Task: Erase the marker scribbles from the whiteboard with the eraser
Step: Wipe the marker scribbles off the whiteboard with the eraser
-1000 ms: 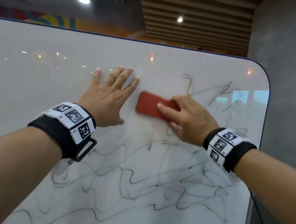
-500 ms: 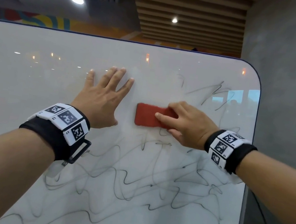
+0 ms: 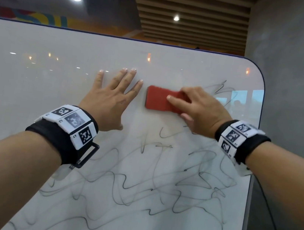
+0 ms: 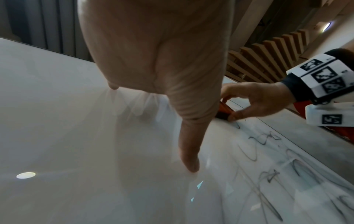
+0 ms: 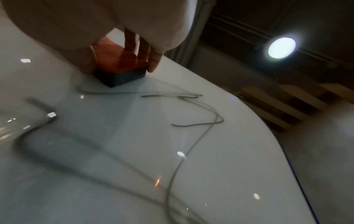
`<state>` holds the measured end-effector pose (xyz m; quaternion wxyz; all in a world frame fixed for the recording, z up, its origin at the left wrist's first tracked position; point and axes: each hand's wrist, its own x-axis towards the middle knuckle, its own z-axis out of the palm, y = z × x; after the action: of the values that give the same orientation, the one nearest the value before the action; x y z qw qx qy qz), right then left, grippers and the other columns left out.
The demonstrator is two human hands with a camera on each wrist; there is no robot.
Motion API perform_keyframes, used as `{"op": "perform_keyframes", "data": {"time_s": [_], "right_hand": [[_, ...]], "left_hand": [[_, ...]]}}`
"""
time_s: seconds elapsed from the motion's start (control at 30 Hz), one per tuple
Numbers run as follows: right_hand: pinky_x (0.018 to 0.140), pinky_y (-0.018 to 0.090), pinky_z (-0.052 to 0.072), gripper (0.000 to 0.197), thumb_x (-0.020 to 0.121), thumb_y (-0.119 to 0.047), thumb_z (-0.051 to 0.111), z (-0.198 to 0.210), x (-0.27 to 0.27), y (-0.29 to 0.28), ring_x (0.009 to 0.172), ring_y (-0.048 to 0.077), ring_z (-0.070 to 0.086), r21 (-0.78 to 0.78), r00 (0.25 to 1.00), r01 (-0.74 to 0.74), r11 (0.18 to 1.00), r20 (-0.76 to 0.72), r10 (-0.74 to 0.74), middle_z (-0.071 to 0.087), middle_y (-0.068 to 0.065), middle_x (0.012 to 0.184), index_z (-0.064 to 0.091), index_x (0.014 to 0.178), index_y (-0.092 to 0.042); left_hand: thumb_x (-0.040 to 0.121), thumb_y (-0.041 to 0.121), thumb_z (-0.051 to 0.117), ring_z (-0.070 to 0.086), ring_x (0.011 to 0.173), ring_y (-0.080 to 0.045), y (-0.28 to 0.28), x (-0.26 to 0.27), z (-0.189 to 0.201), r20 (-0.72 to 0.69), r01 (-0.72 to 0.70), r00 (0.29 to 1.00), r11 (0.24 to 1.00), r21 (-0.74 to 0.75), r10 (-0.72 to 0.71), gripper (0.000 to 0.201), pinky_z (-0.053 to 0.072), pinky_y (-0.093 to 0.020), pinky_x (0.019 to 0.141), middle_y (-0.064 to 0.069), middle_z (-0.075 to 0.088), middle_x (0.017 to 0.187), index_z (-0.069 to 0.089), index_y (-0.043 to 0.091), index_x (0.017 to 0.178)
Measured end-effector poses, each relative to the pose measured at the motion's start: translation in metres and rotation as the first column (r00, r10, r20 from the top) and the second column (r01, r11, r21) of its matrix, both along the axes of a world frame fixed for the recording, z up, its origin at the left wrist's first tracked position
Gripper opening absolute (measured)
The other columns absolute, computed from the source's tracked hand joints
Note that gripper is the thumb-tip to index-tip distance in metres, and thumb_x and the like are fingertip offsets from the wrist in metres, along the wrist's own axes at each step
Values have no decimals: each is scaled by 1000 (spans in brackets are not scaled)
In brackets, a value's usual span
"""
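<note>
A glossy whiteboard (image 3: 33,80) stands upright in front of me. Black marker scribbles (image 3: 155,191) cover its lower right part, and a few strokes (image 3: 223,88) remain near the top right corner. My right hand (image 3: 197,110) grips a red eraser (image 3: 157,100) with a dark felt base (image 5: 122,78) and presses it on the board. My left hand (image 3: 112,96) lies flat on the board just left of the eraser, fingers spread and straight. In the left wrist view the left thumb (image 4: 189,151) touches the board.
The board's rounded right edge (image 3: 260,112) meets a grey concrete wall (image 3: 299,98). A dark cable (image 3: 270,217) hangs beside the board at lower right. The board's left half shows only ceiling-light reflections.
The eraser moved down and then back up beside my left hand, and the strokes just under and right of it have been wiped away. My left hand stayed flat in place.
</note>
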<state>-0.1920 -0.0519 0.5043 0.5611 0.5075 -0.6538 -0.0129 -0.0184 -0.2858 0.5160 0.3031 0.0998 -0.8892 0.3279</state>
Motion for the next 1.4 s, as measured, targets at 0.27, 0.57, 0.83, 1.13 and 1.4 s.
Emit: {"op": "perform_keyframes", "data": {"time_s": [0.27, 0.57, 0.83, 1.13, 1.4], "right_hand": [[76, 48, 53, 55, 82, -20, 61, -19, 3, -3, 94, 38, 52, -141, 997, 3, 990, 82, 8, 53, 22, 116, 53, 136, -15], [72, 48, 54, 61, 78, -18, 72, -1, -3, 17, 92, 37, 54, -209, 994, 28, 978, 111, -5, 54, 21, 114, 53, 136, -15], [67, 42, 52, 61, 72, -18, 76, -39, -3, -1, 84, 34, 55, 104, 997, -80, 991, -17, 82, 57, 21, 108, 57, 130, -19], [66, 39, 51, 48, 76, -17, 67, -73, -1, -6, 82, 32, 53, 119, 990, -138, 983, -8, 140, 59, 20, 104, 63, 124, -18], [71, 43, 54, 54, 80, -23, 68, -35, -12, 8, 91, 36, 55, -132, 988, -127, 983, 68, 136, 56, 21, 111, 58, 132, -19]], "left_hand": [[74, 62, 73, -24, 149, -25, 0, 0, 0, 7, -10, 1000, 1000, -7, 10, 131, 4, -61, 119, -8, -33, 159, -22, 22, 154], [76, 60, 72, -24, 149, -27, 5, -1, -1, 10, -14, 1000, 1000, 17, 14, 128, 4, -62, 119, -9, -32, 159, -22, 21, 153], [75, 60, 73, -19, 151, -26, 16, -10, -4, 0, 17, 1000, 999, -29, -17, 127, 8, -63, 117, -11, -26, 161, -16, 20, 155], [73, 57, 76, -19, 151, -26, 20, -13, -2, 3, 17, 1000, 999, -31, -17, 129, 9, -64, 117, -10, -25, 161, -16, 20, 155], [74, 48, 77, -20, 150, -26, 21, -15, -3, 3, 30, 1000, 1000, -10, -30, 125, 8, -65, 117, -10, -25, 161, -14, 21, 155]]}}
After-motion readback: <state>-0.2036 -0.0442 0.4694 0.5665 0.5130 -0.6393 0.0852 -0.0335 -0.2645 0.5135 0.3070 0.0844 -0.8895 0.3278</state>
